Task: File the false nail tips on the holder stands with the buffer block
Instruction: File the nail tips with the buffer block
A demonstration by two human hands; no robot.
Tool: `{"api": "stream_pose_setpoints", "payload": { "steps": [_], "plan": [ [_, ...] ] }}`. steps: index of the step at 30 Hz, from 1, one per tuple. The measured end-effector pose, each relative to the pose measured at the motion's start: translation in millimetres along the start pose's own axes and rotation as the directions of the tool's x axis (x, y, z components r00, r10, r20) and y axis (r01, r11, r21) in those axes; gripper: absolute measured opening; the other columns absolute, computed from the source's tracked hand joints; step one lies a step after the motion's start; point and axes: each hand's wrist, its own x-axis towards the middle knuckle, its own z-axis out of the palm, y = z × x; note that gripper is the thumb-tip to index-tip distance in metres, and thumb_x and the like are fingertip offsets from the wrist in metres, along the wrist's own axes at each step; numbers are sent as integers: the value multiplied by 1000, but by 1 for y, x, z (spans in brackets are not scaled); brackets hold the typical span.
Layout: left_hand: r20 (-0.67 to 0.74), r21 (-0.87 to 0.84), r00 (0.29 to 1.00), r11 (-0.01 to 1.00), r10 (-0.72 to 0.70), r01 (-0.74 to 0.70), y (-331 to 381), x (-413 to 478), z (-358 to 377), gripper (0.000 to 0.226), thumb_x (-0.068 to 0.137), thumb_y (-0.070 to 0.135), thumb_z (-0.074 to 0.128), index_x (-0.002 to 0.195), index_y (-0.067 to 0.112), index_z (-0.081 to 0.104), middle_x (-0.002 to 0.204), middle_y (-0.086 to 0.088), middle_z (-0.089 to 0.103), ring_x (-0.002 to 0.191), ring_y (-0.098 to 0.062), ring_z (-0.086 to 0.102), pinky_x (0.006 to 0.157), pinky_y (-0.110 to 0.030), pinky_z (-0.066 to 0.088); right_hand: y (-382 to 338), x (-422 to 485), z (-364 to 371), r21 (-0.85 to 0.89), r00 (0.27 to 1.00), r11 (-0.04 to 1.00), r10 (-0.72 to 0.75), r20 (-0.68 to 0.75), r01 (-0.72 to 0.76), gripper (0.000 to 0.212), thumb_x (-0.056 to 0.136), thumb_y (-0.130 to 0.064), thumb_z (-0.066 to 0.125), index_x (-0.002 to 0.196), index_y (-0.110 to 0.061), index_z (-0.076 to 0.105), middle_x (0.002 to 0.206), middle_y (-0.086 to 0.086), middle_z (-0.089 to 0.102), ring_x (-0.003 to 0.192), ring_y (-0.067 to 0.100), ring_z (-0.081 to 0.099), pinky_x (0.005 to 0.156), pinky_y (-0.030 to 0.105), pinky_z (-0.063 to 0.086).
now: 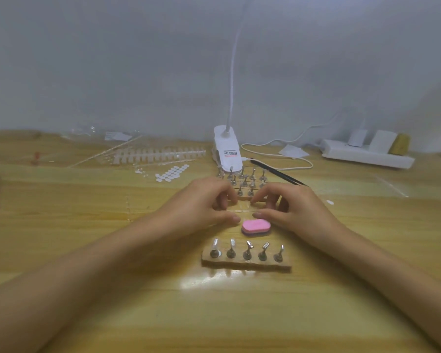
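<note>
no legible text (lamp label (231, 153) blurred)

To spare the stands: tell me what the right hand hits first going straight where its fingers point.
Likely the left hand, just across the clear strip both seem to pinch; depth unclear.

Dim, cool, even light; soft overall focus. Glare patch on the table (204, 284) near centre. Wide-angle bending at the edges.

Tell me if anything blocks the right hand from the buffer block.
Nothing visible does. The buffer block lies uncovered on the table, just on the near side of the right hand.
</note>
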Motion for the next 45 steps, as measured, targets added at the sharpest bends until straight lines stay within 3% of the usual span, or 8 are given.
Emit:
{"api": "stream_pose_setpoints", "payload": {
  "steps": [11, 19, 22, 27, 30, 35, 40, 45],
  "plan": [
    [-106, -189, 987, 972, 122, -140, 0, -12, 4, 40, 72, 20, 86, 107, 24, 69, 90, 6, 58, 79, -10, 59, 76, -20, 50, -4, -6, 5, 234, 994, 972, 6, -108, 20, 15, 80, -19, 82, 80, -24, 67, 84, -9, 68, 61, 2, 52, 60, 14, 43],
    [-267, -307, 959, 935, 97, -180, 10, -10, 6, 16, 74, 10, 83, 79, 16, 70, 79, 11, 61, 73, -1, 59, 64, -5, 40, -11, -3, 7, 464, 998, 884, -35, -47, 53, 15, 81, -7, 80, 84, -9, 65, 74, 3, 73, 55, 11, 63, 47, 20, 49],
    [-344, -221, 925, 943, 163, -248, 11, -13, 6, 17, 74, 8, 84, 74, 15, 68, 82, 11, 57, 78, -3, 56, 67, -9, 40, -11, -2, 9, 524, 999, 852, 28, -31, -8, 17, 83, -9, 78, 90, -12, 63, 74, 5, 74, 54, 16, 65, 38, 20, 40],
    [-415, 397, 725, 827, 549, -399, 7, -12, 6, 13, 78, 21, 79, 72, 14, 70, 86, 1, 64, 81, -26, 59, 60, -40, 50, -10, -3, 7, 569, 996, 821, 82, -22, -55, 17, 81, -11, 79, 91, -12, 66, 74, 2, 74, 55, 18, 66, 41, 29, 43],
    [-438, 131, 829, 937, 348, -324, 7, -13, 4, 11, 79, 25, 80, 76, 18, 72, 91, 7, 60, 89, -20, 56, 70, -40, 49, -14, -7, 5, 449, 995, 890, -38, -95, 77, 16, 80, -7, 81, 86, -17, 70, 83, 0, 73, 69, 23, 70, 51, 38, 50],
    [-337, -324, 942, 939, 0, -115, 5, -8, 3, 9, 79, 27, 80, 76, 26, 71, 93, 10, 61, 74, 1, 49, 67, -8, 38, -12, -8, 3, -17, 881, 916, -391, -265, 401, 14, 83, -1, 78, 87, -13, 72, 84, -10, 71, 80, 7, 67, 68, 16, 52],
    [-334, -397, 941, 914, -58, -85, 2, -8, 4, 12, 83, 29, 76, 76, 29, 67, 92, 9, 65, 70, -2, 51, 69, -7, 40, -8, -5, 1, 330, 985, 936, -75, -157, 124, 27, 81, -3, 79, 99, -21, 69, 81, -6, 74, 75, 12, 71, 59, 17, 51],
    [-285, -484, 956, 871, -66, -84, 1, -9, 4, 8, 81, 26, 77, 77, 21, 72, 87, 2, 70, 72, -10, 55, 72, -14, 44, -4, -4, -6, 33, 957, 980, -182, -224, 194, 16, 83, -36, 75, 95, -26, 72, 95, -14, 67, 64, 11, 47, 61, 12, 35]
  ]
}}
